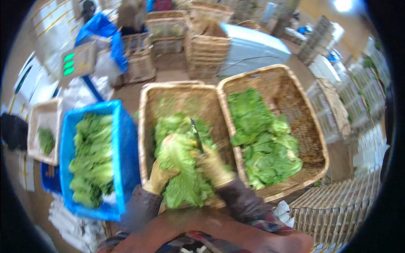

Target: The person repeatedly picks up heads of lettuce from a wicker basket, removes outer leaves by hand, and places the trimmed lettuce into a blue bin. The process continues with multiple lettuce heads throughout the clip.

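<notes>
In its pale glove, my left hand holds a head of leafy lettuce from its left side. My gloved right hand grips a knife, its dark blade pointing up and away beside the lettuce; the fingers also seem to touch the leaves. Both hands are over the near part of a tan plastic crate, which has more green leaves inside. To the right, a second tan crate bears a heap of loose lettuce leaves.
At the left stands a blue crate lined with film and filled with lettuce heads. Beyond it are a small pale crate and a scale display on a post. Stacked crates and a pale blue covered box lie ahead.
</notes>
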Demonstrator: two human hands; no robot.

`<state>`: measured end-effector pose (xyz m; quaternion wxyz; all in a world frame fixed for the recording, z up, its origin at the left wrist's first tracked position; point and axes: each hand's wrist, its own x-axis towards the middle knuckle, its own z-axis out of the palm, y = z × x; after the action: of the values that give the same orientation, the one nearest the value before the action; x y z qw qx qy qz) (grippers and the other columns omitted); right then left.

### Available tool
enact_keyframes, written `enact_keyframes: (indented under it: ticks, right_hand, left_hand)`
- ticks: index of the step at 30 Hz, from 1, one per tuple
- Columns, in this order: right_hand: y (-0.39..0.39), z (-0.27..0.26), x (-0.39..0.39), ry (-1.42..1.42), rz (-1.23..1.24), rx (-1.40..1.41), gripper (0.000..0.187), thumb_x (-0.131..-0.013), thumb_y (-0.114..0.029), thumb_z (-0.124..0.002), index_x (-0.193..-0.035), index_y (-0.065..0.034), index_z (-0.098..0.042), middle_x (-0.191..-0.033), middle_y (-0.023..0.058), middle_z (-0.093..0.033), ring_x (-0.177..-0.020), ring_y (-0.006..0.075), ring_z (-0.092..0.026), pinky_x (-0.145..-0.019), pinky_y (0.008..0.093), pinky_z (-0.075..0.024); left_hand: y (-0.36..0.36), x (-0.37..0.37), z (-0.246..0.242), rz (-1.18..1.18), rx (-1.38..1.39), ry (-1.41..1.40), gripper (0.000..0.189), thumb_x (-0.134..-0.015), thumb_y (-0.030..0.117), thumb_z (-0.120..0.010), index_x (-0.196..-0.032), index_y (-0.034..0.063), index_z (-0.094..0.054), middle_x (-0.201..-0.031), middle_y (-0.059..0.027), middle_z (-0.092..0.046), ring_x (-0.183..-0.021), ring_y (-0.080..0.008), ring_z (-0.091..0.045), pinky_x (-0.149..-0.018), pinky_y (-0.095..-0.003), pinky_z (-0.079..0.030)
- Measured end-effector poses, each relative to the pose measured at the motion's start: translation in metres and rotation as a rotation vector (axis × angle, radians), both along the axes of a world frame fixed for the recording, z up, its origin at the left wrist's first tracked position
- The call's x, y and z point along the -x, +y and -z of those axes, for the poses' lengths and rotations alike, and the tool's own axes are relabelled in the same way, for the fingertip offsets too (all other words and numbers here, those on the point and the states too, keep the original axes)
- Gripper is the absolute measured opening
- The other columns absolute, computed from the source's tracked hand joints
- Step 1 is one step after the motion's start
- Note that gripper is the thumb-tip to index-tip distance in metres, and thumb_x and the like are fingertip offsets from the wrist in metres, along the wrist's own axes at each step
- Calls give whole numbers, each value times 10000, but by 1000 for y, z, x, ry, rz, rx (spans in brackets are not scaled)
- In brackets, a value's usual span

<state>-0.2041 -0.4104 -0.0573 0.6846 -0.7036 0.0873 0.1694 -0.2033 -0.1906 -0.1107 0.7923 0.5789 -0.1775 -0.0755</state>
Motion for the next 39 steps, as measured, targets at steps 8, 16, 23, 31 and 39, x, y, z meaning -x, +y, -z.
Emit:
enact_keyframes:
  ticks: [8,16,23,31,39]
  right_hand:
    - [8,-23,33,-1021,-665,828,351,-879,-144,-681,-1208,-40,-623,-1256,134,-678,-987,309,-723,-789,400,-601]
    - [-29,4,12,-517,-721,1193,252,-1016,-253,-576,-1122,-53,-687,-975,130,-700,-826,240,-711,-783,422,-596]
    - [-66,2,36,-1217,-757,1339,148,-1016,-221,-567,-1003,-122,-677,-794,50,-687,-585,164,-672,-487,342,-561]
    - [-105,43,48,-392,-524,125,789,-957,-671,-618,-1372,0,-621,-1203,173,-709,-1070,258,-690,-934,395,-548]
    - [-88,128,98,79,-362,-391,512,-967,-390,-776,-1265,13,-672,-1118,26,-667,-1003,93,-594,-873,267,-496]
  left_hand:
    - [104,71,-6,-41,-275,282,991,-766,384,-941,-1553,17,-462,-1444,-86,-618,-1321,-164,-549,-1141,-342,-427]
    - [88,100,-20,108,-271,321,1029,-723,355,-963,-1537,-22,-459,-1490,-76,-586,-1362,-168,-532,-1167,-354,-404]
    - [53,89,-5,211,-357,467,958,-749,177,-944,-1557,8,-458,-1451,-56,-617,-1320,-152,-555,-1151,-350,-421]
    - [0,78,20,537,-354,402,943,-888,419,-820,-1594,8,-347,-1588,-113,-439,-1472,-213,-369,-1234,-397,-288]
    - [18,61,0,572,-894,45,272,-799,133,-850,-1005,88,-678,-1426,-197,-578,-1429,-385,-466,-1226,-487,-323]
